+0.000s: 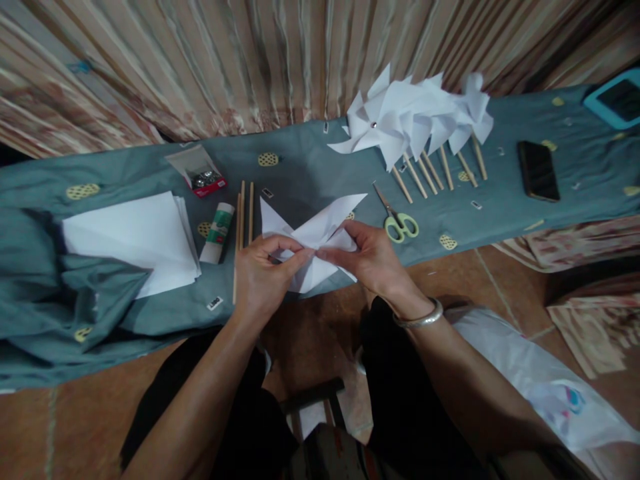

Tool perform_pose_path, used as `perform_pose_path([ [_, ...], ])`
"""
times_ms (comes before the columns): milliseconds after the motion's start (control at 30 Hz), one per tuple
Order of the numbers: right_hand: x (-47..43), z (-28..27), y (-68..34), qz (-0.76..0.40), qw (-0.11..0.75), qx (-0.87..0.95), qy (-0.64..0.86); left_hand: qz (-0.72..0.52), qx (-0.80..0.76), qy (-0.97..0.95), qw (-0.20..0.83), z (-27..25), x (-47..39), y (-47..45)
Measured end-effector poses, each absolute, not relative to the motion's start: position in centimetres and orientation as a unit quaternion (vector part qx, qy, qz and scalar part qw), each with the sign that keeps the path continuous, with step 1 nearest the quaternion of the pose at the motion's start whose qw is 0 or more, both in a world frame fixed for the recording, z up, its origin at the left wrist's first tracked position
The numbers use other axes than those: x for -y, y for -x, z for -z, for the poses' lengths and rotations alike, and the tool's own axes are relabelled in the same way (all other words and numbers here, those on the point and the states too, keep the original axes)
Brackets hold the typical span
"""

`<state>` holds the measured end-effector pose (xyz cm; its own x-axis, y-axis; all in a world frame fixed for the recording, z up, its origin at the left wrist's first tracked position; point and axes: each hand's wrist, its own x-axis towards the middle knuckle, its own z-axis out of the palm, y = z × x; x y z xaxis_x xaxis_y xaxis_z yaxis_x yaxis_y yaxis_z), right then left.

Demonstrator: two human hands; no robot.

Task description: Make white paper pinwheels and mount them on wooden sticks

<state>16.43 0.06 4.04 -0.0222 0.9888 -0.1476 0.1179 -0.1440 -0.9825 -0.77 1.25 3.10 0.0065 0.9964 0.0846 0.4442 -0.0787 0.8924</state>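
Note:
A white paper pinwheel (pixel 317 230) is held between my two hands at the table's near edge. My left hand (pixel 265 267) pinches it near the centre with thumb and fingers. From the other side, my right hand (pixel 370 257) grips it, its thumb meeting the left thumb at the middle. The pinwheel's pointed blades spread out above and below my fingers; its very centre is partly covered by the thumbs. Just left of it lie several thin wooden sticks (pixel 251 210). Beside those is a green and white glue stick (pixel 219 230).
Scissors (pixel 400 223) with green handles lie to the right. Behind them rest several finished pinwheels (pixel 405 117) on sticks. A phone (pixel 537 170) and a blue-framed tablet (pixel 617 100) are farther right. At left are stacked paper sheets (pixel 133 237) and an open box (pixel 203 177) of metal pins.

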Motion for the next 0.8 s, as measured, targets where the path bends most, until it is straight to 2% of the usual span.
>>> perform_pose_path([
  [800,-0.05,-4.0,-16.49,-0.451,0.387,0.562,0.576,-0.383,-0.584,-0.636,0.327,-2.83,-1.4,0.9],
])
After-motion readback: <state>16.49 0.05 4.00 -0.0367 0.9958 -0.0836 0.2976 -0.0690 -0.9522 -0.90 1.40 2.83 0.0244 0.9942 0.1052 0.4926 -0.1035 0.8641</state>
